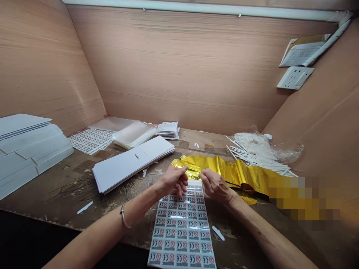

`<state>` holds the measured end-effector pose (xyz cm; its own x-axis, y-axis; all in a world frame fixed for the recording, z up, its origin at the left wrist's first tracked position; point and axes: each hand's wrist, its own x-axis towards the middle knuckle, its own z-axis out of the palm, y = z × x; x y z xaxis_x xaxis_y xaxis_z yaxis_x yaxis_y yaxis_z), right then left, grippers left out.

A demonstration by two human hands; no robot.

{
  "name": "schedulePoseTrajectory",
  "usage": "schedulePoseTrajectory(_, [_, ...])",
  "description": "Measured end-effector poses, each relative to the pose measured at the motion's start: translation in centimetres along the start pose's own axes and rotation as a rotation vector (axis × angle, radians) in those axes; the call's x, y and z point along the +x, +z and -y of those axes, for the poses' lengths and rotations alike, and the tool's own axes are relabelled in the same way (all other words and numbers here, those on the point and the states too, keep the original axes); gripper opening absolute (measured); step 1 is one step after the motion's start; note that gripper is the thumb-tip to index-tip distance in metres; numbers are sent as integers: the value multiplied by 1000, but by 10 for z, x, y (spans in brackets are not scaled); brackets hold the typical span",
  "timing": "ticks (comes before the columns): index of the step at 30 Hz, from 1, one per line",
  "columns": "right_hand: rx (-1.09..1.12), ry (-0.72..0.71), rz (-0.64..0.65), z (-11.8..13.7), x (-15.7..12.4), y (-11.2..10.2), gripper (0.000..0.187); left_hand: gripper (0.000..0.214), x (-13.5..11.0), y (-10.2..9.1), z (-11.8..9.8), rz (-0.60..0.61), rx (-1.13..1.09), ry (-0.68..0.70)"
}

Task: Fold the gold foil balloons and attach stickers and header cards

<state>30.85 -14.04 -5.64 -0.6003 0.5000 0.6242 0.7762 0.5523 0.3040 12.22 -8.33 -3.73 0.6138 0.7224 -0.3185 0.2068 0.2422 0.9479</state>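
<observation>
- We have the left hand (174,181) half-closed over the far end of the sticker sheet (182,228), its fingers curled; we cannot tell whether it is gripping.
- We have the right hand (215,186) half-closed just beside it, at the sheet's far right corner; we cannot tell whether it grips either.
- The sheet lies flat on the counter (64,201), running from the hands toward the near edge.
- Crumpled gold foil (224,172) lies just beyond the hands, stretching right.
- White sticks (258,153) lie in a heap at far right.
- A stack of white card (131,164) sits left of the hands.
- Folded white boxes (30,157) lie at far left.
- A wall socket (295,77) is on the right wall.
</observation>
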Motion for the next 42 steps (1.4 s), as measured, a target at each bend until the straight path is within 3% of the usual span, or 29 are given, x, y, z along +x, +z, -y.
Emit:
schedulePoseTrajectory(2, [-7, -83, 14, 5, 6, -5, 18, 44, 4, -4, -7, 180, -130, -140])
schedulePoseTrajectory(4, [-28, -145, 20, 9, 11, -8, 19, 37, 5, -6, -10, 243, -180, -177])
schedulePoseTrajectory(10, [-80, -228, 22, 14, 14, -8, 21, 21, 5, -10, -9, 193, -201, -184])
schedulePoseTrajectory(19, [-54, -228, 110, 15, 16, -3, 22, 26, 3, -16, -13, 212, -101, -87])
schedulePoseTrajectory(24, [44, -229, 125, 16, 19, 1, 22, 17, 3, -21, -9, 198, -18, -62])
schedulePoseTrajectory(27, [110, -145, 115, 11, 19, 9, 23, 18, 8, -24, -12, 24, -28, -53])
schedulePoseTrajectory(30, [82, 93, 109, 3, 20, 20, 26, 18, 21, -25, -20, -307, -129, -84])
schedulePoseTrajectory(32, [32, 257, 164, -1, 22, 26, 26, 19, 31, -24, -25, -442, -176, -155])
schedulePoseTrajectory(35, [21, 395, 289, -2, 29, 33, 23, 22, 45, -18, -28, -499, -182, -230])
schedulePoseTrajectory(42, [62, 459, 405, 1, 39, 44, 22, 21, 66, -1, -25, -579, -138, -293])
